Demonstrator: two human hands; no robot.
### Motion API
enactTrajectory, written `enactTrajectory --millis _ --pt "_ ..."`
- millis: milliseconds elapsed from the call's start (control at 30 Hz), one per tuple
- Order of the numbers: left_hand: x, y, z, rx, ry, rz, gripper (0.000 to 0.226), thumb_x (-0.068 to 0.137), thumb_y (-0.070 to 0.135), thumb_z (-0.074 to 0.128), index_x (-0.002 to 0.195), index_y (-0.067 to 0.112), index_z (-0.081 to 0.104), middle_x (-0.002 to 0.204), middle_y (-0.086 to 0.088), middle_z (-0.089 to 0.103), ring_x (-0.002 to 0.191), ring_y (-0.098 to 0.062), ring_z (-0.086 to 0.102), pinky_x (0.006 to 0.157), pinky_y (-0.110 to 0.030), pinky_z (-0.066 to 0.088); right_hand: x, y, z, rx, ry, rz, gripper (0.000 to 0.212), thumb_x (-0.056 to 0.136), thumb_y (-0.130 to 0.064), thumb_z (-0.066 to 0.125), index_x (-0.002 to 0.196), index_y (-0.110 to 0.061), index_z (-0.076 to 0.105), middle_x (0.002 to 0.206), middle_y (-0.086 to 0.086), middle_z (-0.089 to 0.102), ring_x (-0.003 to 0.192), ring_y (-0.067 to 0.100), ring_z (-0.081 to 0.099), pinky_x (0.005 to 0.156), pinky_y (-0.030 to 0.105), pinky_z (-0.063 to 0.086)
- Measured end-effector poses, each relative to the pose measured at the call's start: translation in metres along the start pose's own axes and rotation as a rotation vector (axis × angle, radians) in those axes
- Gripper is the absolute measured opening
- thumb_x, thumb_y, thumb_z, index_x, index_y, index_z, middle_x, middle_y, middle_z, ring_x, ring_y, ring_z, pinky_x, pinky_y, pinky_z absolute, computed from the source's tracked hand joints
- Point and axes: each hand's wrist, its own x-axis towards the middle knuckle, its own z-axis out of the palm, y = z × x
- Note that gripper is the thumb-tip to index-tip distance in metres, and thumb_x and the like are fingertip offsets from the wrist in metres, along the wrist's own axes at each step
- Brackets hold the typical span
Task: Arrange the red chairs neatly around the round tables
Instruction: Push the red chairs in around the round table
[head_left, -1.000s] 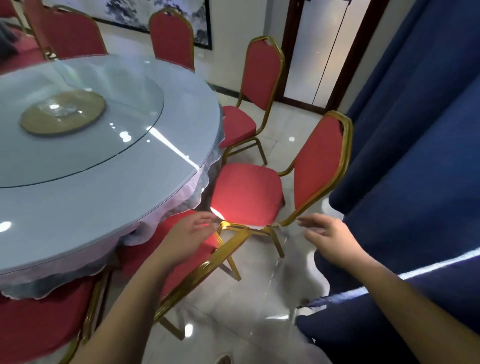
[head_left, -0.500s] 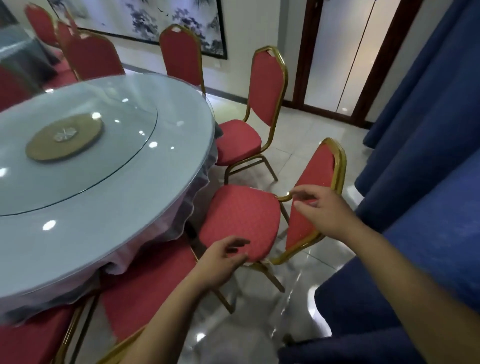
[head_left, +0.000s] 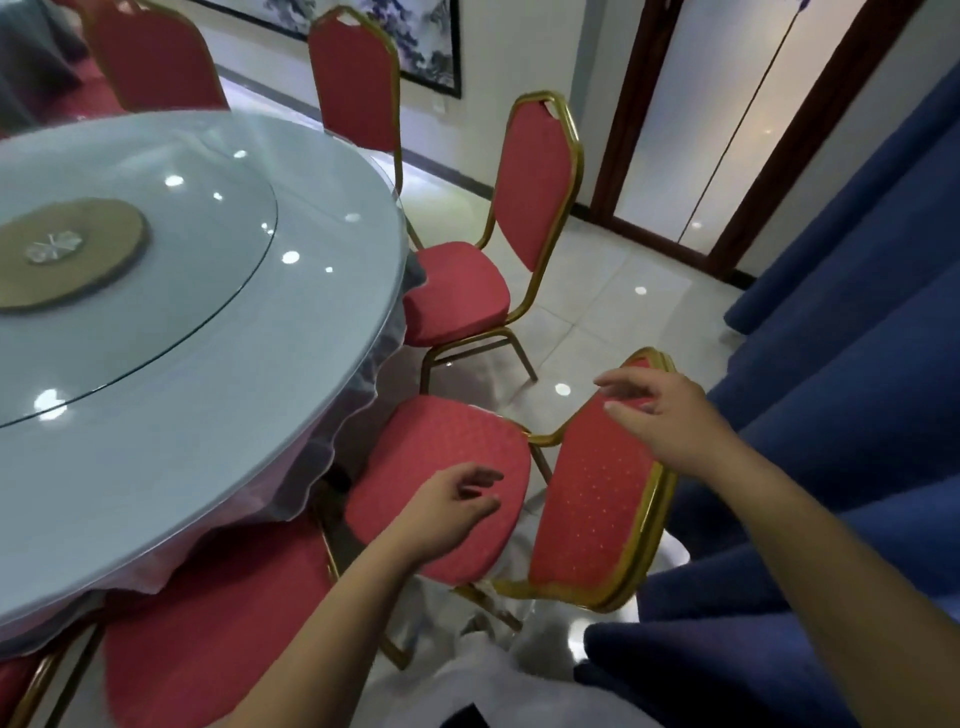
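A red chair with a gold frame (head_left: 597, 488) stands just in front of me, its seat facing the round table (head_left: 218, 332). My right hand (head_left: 660, 415) hovers over the top of its backrest, fingers spread and loosely bent, gripping nothing. Above the near edge of the seat hangs my left hand (head_left: 447, 512), fingers relaxed and holding nothing. Another red chair (head_left: 498, 249) sits at the table beyond it, and a third seat (head_left: 218, 623) lies lower left under the table's edge.
Blue curtains (head_left: 841, 364) hang close on the right, against the chair's back. More red chairs (head_left: 358, 78) ring the table's far side. A glass turntable with a gold disc (head_left: 67, 254) tops the table. A door and tiled floor lie behind.
The view rose and shifted. My right hand moved from the chair's side rail up to the top of the backrest. My left hand left the lower chair and came over this seat.
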Motion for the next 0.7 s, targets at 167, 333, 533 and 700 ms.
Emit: enactTrajectory --millis 167,333,533,700 --pt "0.048 0.017 0.003 -0.041 -0.047 -0.013 0.030 0.093 0.022 0.065 0.122 0.027 0.065 0.120 0.012 0.065 0.107 -0.001 0.062 0.093 -0.024 0.053 0.054 0.005 -0.031 -0.019 0.013 0.001 0.028 0.095 -0.026 0.061 0.123 -0.029 0.065 0.115 -0.009 0.067 0.106 0.009 0.062 0.091 0.033 0.054" --pt "0.078 0.019 -0.005 -0.102 0.044 -0.090 0.028 0.093 0.023 0.065 0.120 0.030 0.065 0.116 0.012 0.065 0.104 -0.002 0.064 0.089 -0.023 0.054 0.117 0.015 -0.029 -0.016 -0.091 -0.044 0.025 0.094 -0.028 0.062 0.119 -0.034 0.065 0.112 -0.015 0.066 0.104 0.004 0.060 0.086 0.027 0.051" --pt "0.089 0.016 0.000 -0.206 0.325 -0.272 0.026 0.092 0.022 0.068 0.114 0.034 0.065 0.115 0.009 0.067 0.104 -0.004 0.064 0.090 -0.026 0.054 0.201 0.043 0.000 -0.040 -0.445 -0.120 0.025 0.090 -0.030 0.062 0.115 -0.034 0.067 0.108 -0.017 0.065 0.102 0.000 0.059 0.079 0.022 0.047" --pt "0.073 0.039 0.069 -0.423 0.640 -0.489 0.024 0.088 0.016 0.072 0.110 0.026 0.067 0.103 0.007 0.066 0.084 -0.001 0.063 0.075 -0.018 0.048 0.249 0.078 0.000 -0.152 -0.841 -0.316 0.025 0.093 -0.031 0.065 0.117 -0.031 0.068 0.113 -0.019 0.065 0.099 -0.006 0.058 0.077 0.014 0.045"
